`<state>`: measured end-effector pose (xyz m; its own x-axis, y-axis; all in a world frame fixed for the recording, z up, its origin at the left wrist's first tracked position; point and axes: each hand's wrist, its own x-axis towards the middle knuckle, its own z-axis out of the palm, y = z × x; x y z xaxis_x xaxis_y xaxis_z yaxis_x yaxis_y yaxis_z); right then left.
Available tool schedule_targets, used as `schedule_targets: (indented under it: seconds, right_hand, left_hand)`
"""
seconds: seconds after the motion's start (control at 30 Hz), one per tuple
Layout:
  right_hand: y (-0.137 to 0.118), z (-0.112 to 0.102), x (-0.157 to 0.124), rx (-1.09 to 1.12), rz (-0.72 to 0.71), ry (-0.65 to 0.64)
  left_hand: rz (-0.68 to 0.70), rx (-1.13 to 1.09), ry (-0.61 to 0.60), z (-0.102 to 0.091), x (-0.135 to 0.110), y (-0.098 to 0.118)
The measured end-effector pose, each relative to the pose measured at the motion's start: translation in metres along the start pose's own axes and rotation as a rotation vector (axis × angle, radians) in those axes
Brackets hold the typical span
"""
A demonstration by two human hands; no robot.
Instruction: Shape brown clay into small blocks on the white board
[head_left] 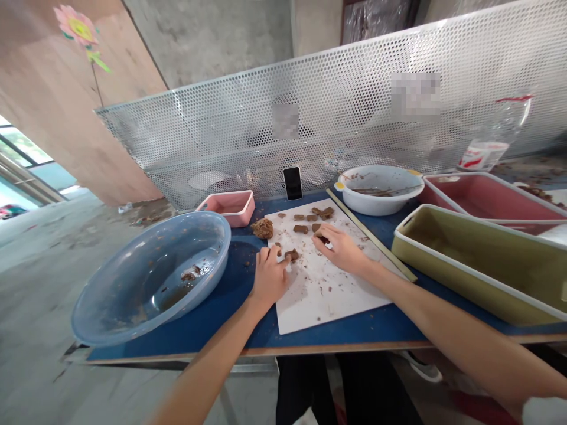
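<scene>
Brown pieces (300, 229) lie mid-frame on the white board (310, 301), several apparently finished. From the left, a rough clump (263, 229) looks unworked; the left hand (270, 276) touches one piece, gripping or not I can't tell; the right hand (340, 249) pinches another.

Daylight is soft and even; the windows (26, 144), far left of the board (305, 310), glow almost white. Glare glints in the basin (119, 289) beside the board; pixelation blots the mesh (212, 130) behind it. Wide-angle distortion stretches the edges.
</scene>
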<state>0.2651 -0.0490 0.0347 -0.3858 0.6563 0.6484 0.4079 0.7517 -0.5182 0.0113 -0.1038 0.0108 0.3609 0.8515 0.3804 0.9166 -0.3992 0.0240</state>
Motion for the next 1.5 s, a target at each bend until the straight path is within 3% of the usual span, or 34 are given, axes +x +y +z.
schedule_targets:
  seconds: [0.17,0.53,1.5]
  right_hand:
    - [-0.002,-0.001,0.0,0.005,-0.001,-0.012]
    - [0.001,0.001,0.0,0.005,-0.02,-0.005]
    - [0.002,0.001,-0.001,0.009,0.006,-0.039]
  left_hand:
    - [-0.039,-0.018,0.06,0.001,-0.002,-0.001]
    - [0.025,-0.018,-0.024,0.0,0.002,0.001]
    - [0.091,-0.058,0.005,0.01,0.004,-0.004]
